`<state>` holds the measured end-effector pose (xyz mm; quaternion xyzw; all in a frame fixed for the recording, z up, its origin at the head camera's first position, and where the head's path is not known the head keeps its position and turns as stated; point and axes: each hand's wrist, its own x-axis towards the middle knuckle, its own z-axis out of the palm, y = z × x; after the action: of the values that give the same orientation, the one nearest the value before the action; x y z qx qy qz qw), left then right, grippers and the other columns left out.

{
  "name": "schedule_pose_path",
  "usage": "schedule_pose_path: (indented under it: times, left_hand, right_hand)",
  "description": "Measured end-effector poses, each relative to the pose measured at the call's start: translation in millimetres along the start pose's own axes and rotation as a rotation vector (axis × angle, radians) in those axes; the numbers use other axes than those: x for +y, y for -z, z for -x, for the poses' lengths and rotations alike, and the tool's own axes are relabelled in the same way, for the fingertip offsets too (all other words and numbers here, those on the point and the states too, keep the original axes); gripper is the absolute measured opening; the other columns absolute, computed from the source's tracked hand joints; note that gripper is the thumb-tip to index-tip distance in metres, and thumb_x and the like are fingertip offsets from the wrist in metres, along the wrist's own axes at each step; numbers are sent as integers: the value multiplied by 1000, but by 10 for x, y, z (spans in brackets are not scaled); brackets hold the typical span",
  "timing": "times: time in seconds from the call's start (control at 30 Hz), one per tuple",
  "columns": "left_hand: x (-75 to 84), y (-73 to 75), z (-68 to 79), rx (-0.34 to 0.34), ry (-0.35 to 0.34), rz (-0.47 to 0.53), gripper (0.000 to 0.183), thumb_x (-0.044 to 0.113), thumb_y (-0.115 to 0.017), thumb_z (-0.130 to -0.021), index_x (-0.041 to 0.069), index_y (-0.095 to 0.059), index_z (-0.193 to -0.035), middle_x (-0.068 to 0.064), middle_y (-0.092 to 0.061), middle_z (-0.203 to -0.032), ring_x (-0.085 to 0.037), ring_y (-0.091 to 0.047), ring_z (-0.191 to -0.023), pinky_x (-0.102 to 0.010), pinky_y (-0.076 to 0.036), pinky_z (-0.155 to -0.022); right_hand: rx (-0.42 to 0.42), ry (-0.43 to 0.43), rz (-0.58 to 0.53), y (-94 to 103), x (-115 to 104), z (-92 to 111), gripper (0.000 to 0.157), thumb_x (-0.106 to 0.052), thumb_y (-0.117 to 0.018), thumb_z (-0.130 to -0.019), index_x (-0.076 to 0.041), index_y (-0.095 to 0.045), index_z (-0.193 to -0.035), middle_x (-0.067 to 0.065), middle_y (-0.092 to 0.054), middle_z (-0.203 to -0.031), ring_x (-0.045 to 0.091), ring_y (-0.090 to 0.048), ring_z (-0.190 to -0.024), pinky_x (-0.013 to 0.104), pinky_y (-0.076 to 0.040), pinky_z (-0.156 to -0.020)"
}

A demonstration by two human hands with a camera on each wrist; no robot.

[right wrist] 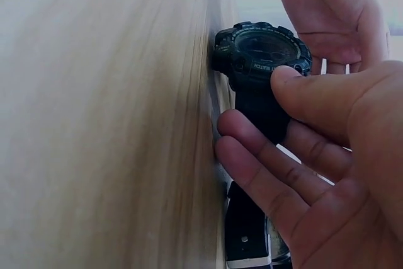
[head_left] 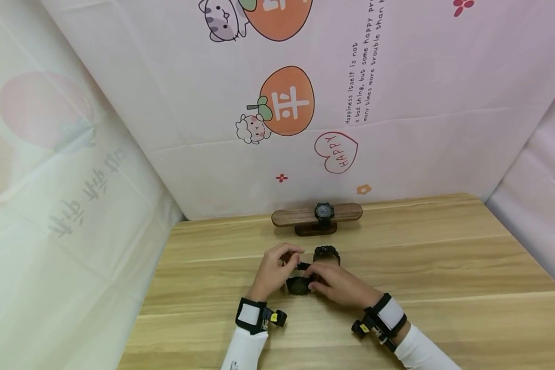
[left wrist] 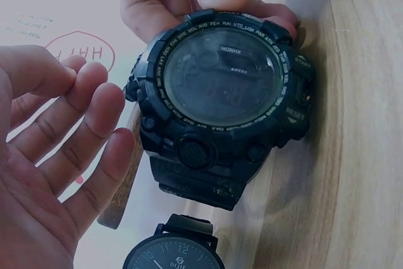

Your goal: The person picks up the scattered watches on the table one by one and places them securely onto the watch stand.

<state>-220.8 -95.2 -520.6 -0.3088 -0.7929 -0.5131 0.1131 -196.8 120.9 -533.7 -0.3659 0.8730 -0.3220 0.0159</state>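
A black digital wristwatch [left wrist: 217, 80] with a round, chunky case fills the middle of the left wrist view. My right hand [head_left: 339, 282] grips it, the thumb [right wrist: 289, 83] pressed on the case edge and the fingers behind the strap. Low over the wooden table, the same watch [head_left: 298, 285] sits between both hands in the head view. My left hand [head_left: 274, 267] is beside it, fingers loosely bent and empty in the left wrist view. A second black watch [head_left: 327, 252] stands on the table just beyond the right hand.
At the table's back, a dark wooden stand [head_left: 289, 217] carries another black watch [head_left: 324, 211]. A watch with a numbered dial [left wrist: 175, 256] shows at the bottom of the left wrist view. Printed white cloth [head_left: 203, 169] rises behind the wooden table [head_left: 444, 257].
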Motion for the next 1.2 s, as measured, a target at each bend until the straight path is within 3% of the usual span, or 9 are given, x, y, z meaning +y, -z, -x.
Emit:
schedule_pose_path:
  times: [0.3,0.43,0.7,0.83,1.0,1.2]
  left_hand:
    - [318,61,-28,17,1,13,18,-1,-56,-95,8,-68,-106,-11,-65,-86,-15,-57,-69,-33,-51,-54]
    - [345,72,-30,20,-7,13,17,-2,-57,-95,4,-68,-105,-14,-65,-86,-18,-58,-70,-38,-53,-55]
    - [394,95,-43,33,-23,-1,16,-3,-57,-94,3,-68,-105,-11,-66,-87,-19,-60,-71,-34,-53,-55]
    - [341,78,-41,36,-25,8,16,-3,-57,-94,2,-68,-105,-12,-66,-87,-19,-60,-71,-35,-52,-53]
    - [149,20,-24,43,-22,7,16,1,-58,-95,5,-68,-106,-13,-67,-88,-17,-59,-71,-35,-50,-52]
    - [28,4,-7,33,4,-3,16,17,-58,-98,14,-70,-108,3,-67,-99,-10,-59,-82,-34,-53,-59]
  right_hand:
    - [10,-12,-37,21,2,-7,19,-20,-57,-99,-19,-58,-118,-8,-61,-112,6,-56,-104,32,-53,-88]
    - [16,-22,-66,52,-12,-5,19,-20,-56,-99,-19,-58,-118,-7,-61,-113,6,-56,-104,32,-53,-87]
    - [54,-35,-127,111,31,11,19,-24,-53,-101,-23,-56,-119,-9,-59,-113,6,-56,-102,34,-54,-83]
    - [67,-29,-155,138,45,20,18,-26,-52,-101,-24,-56,-119,-9,-59,-111,7,-56,-100,35,-54,-80]
    - [74,-52,-204,176,49,26,16,-26,-52,-101,-27,-55,-117,-12,-58,-111,6,-56,-100,33,-53,-79]
    - [78,-43,-278,251,51,35,16,-24,-48,-103,-23,-54,-118,-7,-59,-109,16,-58,-94,33,-51,-74]
